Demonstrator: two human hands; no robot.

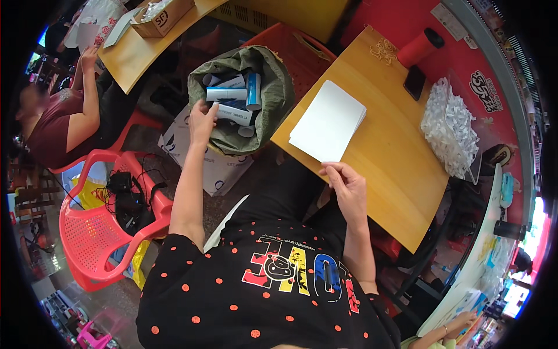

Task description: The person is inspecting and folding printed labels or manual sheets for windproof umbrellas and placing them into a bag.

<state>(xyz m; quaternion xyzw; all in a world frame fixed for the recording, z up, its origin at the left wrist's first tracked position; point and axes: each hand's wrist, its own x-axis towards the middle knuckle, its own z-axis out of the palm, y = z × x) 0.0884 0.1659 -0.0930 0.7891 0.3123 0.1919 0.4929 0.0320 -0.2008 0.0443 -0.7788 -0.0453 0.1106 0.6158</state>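
Note:
My left hand reaches over the near left rim of a green woven sack. Its fingers are apart, with the tips beside a white cylindrical tube; no grip on it shows. Among several tubes in the sack are a white and blue one and a mostly blue one. At the near edge of the yellow wooden table, my right hand is closed, fingers curled in, with nothing visible in them. Just beyond its fingertips lies a stack of white paper sheets.
Along the table's far side are a red bottle, a black phone and a clear bin of small white pieces. A red plastic chair with black cables stands left. Another person sits at the upper left.

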